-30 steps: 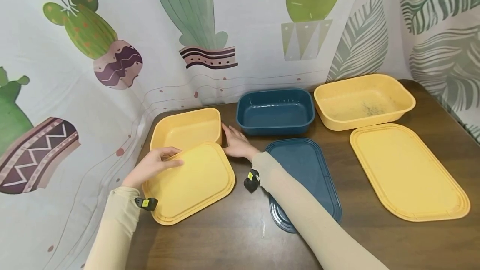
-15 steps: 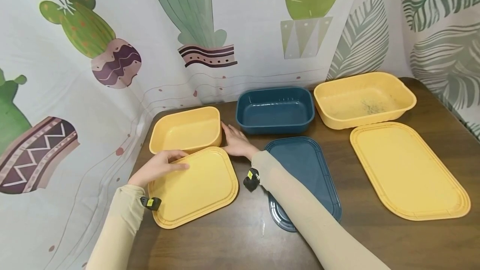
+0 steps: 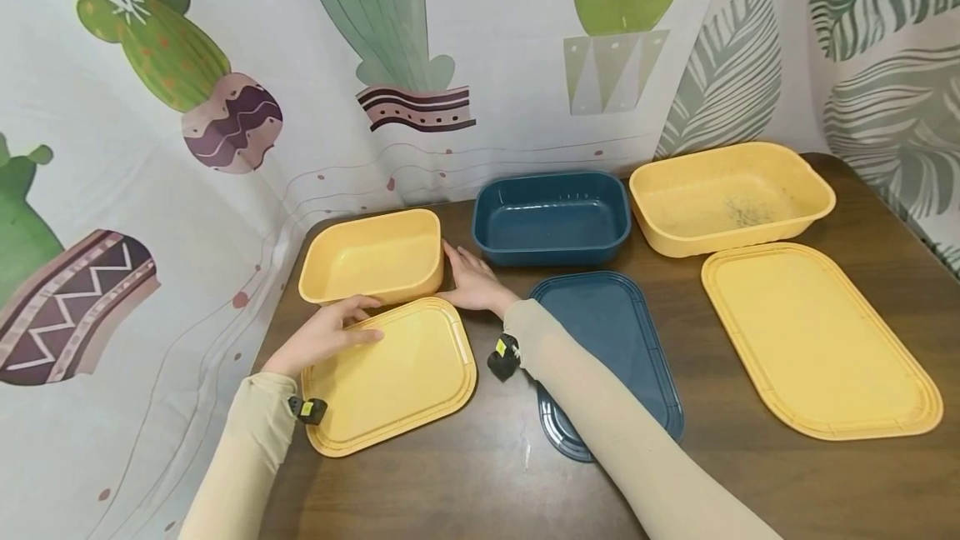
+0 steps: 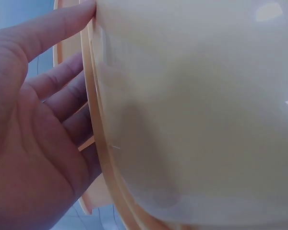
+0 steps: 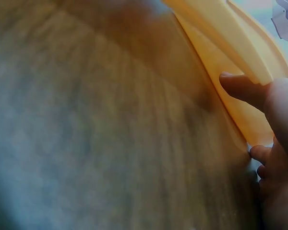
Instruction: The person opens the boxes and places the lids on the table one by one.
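My left hand (image 3: 322, 336) pinches the far left edge of a small yellow lid (image 3: 408, 373), thumb on its top face and fingers at the rim. The left wrist view shows that thumb over the rim of the lid (image 4: 206, 120) and the fingers along its outer side. Just beyond the lid stands a small yellow box (image 3: 375, 257), uncovered. Against the box's right side rests my right hand (image 3: 474, 282), fingers extended. In the right wrist view its thumb touches the yellow box wall (image 5: 247, 117), and the lid's corner overlaps the thumb.
A dark blue box (image 3: 555, 227) and a larger yellow box (image 3: 727, 198) stand along the back of the wooden table (image 3: 450, 490). Before them lie a blue lid (image 3: 600, 323), partly under my right forearm, and a large yellow lid (image 3: 817, 340). A cactus-print cloth (image 3: 517, 23) hangs behind.
My left hand has drawn the small yellow lid slightly toward me and to the right, so it covers less of the box's front. The right hand has stayed at the box's side.
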### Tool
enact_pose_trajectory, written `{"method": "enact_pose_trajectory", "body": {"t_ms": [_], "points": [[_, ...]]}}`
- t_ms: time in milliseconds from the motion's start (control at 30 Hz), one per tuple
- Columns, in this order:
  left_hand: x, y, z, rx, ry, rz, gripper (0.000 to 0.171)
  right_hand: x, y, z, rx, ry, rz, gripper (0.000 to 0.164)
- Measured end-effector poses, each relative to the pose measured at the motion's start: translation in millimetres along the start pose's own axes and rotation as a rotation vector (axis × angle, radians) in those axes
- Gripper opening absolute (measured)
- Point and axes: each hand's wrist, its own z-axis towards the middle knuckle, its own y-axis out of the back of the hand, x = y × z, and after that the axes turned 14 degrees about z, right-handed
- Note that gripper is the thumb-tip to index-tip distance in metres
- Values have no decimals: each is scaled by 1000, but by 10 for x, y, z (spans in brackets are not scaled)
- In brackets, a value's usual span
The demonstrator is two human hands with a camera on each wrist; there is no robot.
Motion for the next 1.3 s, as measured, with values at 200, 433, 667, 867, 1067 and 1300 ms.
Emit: {"method": "enact_pose_trajectory", "body": {"t_ms": [200, 433, 667, 867, 1067, 1300], "points": [[6, -14, 45, -4, 2, -5, 60, -18, 4, 2, 12, 2, 34, 103], [7, 7, 108, -18, 10, 1, 57, -38, 10, 15, 17, 12, 43, 100], [0, -2, 146, -29, 2, 13, 53, -39, 18, 11, 15, 7, 45, 99], [23, -37, 173, -20, -13, 56, 47, -24, 20, 0, 9, 8, 34, 99], [36, -58, 184, -13, -18, 70, 45, -19, 21, -5, 4, 5, 31, 98], [16, -71, 170, -17, -15, 85, 41, -16, 21, -2, 10, -1, 20, 98]]}}
